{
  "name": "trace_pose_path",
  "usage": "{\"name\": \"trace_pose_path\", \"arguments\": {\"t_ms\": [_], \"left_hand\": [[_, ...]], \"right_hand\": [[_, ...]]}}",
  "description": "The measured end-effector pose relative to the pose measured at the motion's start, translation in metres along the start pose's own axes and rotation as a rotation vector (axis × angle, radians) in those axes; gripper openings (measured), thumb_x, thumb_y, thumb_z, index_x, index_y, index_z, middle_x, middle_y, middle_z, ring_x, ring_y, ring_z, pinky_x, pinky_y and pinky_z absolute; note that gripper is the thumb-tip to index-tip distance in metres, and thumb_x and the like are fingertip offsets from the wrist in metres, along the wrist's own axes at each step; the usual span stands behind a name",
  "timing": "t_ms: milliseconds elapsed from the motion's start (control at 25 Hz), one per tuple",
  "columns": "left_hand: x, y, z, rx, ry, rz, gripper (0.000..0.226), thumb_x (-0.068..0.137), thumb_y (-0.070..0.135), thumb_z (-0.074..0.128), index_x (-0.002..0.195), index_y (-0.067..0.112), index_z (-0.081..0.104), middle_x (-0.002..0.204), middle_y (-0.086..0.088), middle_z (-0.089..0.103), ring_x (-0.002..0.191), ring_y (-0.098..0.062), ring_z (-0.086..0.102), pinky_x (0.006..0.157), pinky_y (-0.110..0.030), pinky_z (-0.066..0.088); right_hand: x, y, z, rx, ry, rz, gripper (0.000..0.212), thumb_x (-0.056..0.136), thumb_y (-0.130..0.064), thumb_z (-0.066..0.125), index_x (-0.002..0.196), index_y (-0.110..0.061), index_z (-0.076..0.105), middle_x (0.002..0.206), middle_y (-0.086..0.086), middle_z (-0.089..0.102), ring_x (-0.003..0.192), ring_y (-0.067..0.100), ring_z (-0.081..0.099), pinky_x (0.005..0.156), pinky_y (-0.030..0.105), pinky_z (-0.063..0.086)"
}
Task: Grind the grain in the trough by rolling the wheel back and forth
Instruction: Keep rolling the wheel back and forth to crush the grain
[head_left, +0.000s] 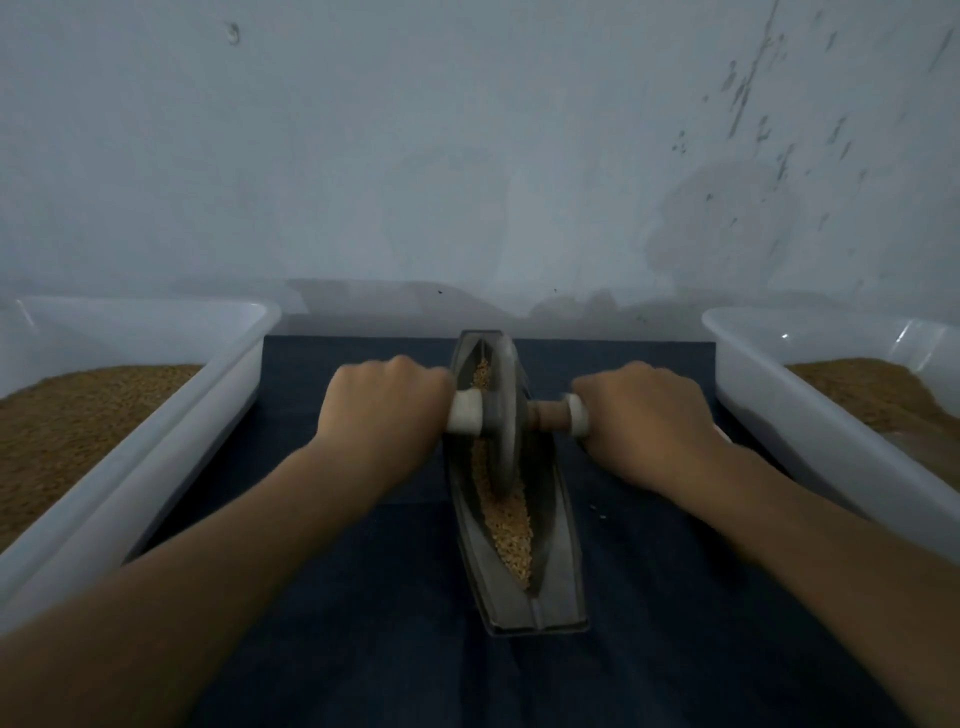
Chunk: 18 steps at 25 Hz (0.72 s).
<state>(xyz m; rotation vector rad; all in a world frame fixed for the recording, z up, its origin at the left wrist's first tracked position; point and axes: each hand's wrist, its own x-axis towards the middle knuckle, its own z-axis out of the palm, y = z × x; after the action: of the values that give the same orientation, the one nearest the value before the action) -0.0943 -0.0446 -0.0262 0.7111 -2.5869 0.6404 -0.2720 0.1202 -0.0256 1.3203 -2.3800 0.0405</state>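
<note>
A grey boat-shaped trough (558, 587) lies lengthwise on a dark blue cloth, pointing away from me. Pale grain (509, 525) fills its groove, mostly in the near half, with a little beyond the wheel. A grey metal wheel (503, 415) stands upright in the groove toward the far half. A wooden axle with white handle ends (550, 413) runs through the wheel. My left hand (384, 410) grips the left handle. My right hand (647, 415) grips the right handle. Both fists hide most of the handles.
A white plastic tub (156, 457) with brown grain stands at the left, and another tub (810, 415) with brown grain at the right. A blue-grey wall rises just behind the cloth (363, 597). A few stray grains lie on the cloth right of the trough.
</note>
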Motion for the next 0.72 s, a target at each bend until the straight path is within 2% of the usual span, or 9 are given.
{"name": "trace_pose_path", "arguments": {"t_ms": [80,160,200,280,360,440,520,600,720], "left_hand": [[-0.031,0.004,-0.016,0.036,0.039,0.060,0.041,0.069,0.033,0.078,0.076,0.027,0.039,0.059,0.007,0.019,0.048,-0.015,0.021,0.044,-0.026,0.012],[-0.042,0.002,-0.030,0.044,0.089,0.075,0.056,0.053,0.030,0.087,0.070,0.025,0.034,0.055,0.007,0.017,0.046,-0.013,0.009,0.048,-0.022,0.001],[-0.040,0.002,-0.030,0.041,0.068,0.071,0.054,0.053,0.030,0.087,0.070,0.025,0.036,0.055,0.007,0.019,0.045,-0.013,0.012,0.048,-0.023,0.001],[-0.029,0.004,-0.013,0.042,0.001,0.049,0.042,0.070,0.033,0.079,0.076,0.026,0.037,0.059,0.008,0.022,0.047,-0.013,0.021,0.045,-0.026,0.006],[-0.003,0.002,0.010,0.030,0.033,-0.008,0.032,0.081,0.031,0.069,0.080,0.025,0.037,0.061,0.007,0.025,0.050,-0.015,0.028,0.045,-0.029,0.015],[0.027,-0.003,0.026,-0.013,0.046,-0.064,0.017,0.085,0.026,0.064,0.083,0.022,0.048,0.065,0.003,0.039,0.056,-0.022,0.045,0.049,-0.032,0.027],[0.046,-0.009,0.035,-0.064,0.024,-0.109,0.004,0.088,0.023,0.062,0.091,0.021,0.060,0.076,-0.002,0.056,0.068,-0.028,0.060,0.053,-0.034,0.033],[0.045,-0.010,0.036,-0.086,0.045,-0.109,0.005,0.088,0.023,0.062,0.089,0.020,0.058,0.074,-0.001,0.055,0.065,-0.027,0.059,0.053,-0.034,0.032],[0.009,-0.005,0.022,-0.062,0.071,-0.067,0.030,0.081,0.028,0.069,0.079,0.025,0.039,0.061,0.007,0.027,0.048,-0.014,0.026,0.047,-0.031,0.021]], "right_hand": [[-0.034,0.001,-0.010,-0.034,0.047,-0.051,0.034,0.075,-0.034,0.069,0.065,-0.033,0.036,0.060,-0.013,0.039,0.050,0.007,0.033,0.044,0.024,0.014],[-0.050,0.004,-0.018,-0.025,0.077,-0.078,0.033,0.067,-0.034,0.069,0.062,-0.034,0.037,0.055,-0.014,0.033,0.047,0.000,0.028,0.043,0.022,0.010],[-0.049,0.005,-0.019,-0.023,0.057,-0.075,0.032,0.068,-0.034,0.068,0.062,-0.034,0.037,0.055,-0.014,0.034,0.048,0.000,0.030,0.043,0.022,0.011],[-0.036,0.003,-0.013,-0.047,-0.003,-0.035,0.032,0.075,-0.034,0.066,0.064,-0.034,0.036,0.061,-0.012,0.040,0.052,0.007,0.038,0.044,0.024,0.016],[-0.004,-0.002,-0.002,-0.037,0.003,0.003,0.026,0.082,-0.033,0.065,0.070,-0.033,0.042,0.068,-0.010,0.046,0.060,0.017,0.044,0.049,0.026,0.025],[0.036,-0.005,0.003,-0.051,-0.011,0.022,0.015,0.087,-0.029,0.066,0.079,-0.030,0.052,0.078,-0.004,0.056,0.069,0.022,0.049,0.058,0.029,0.036],[0.065,-0.009,0.003,-0.086,-0.029,0.021,0.004,0.088,-0.025,0.066,0.090,-0.021,0.065,0.083,0.001,0.060,0.071,0.023,0.052,0.059,0.030,0.038],[0.065,-0.011,-0.001,-0.097,-0.031,0.017,0.005,0.088,-0.024,0.066,0.092,-0.022,0.067,0.079,0.000,0.055,0.069,0.022,0.051,0.058,0.030,0.037],[0.022,-0.010,-0.010,-0.063,-0.032,-0.018,0.012,0.085,-0.029,0.066,0.081,-0.031,0.054,0.076,-0.005,0.052,0.068,0.022,0.050,0.055,0.028,0.033]]}}
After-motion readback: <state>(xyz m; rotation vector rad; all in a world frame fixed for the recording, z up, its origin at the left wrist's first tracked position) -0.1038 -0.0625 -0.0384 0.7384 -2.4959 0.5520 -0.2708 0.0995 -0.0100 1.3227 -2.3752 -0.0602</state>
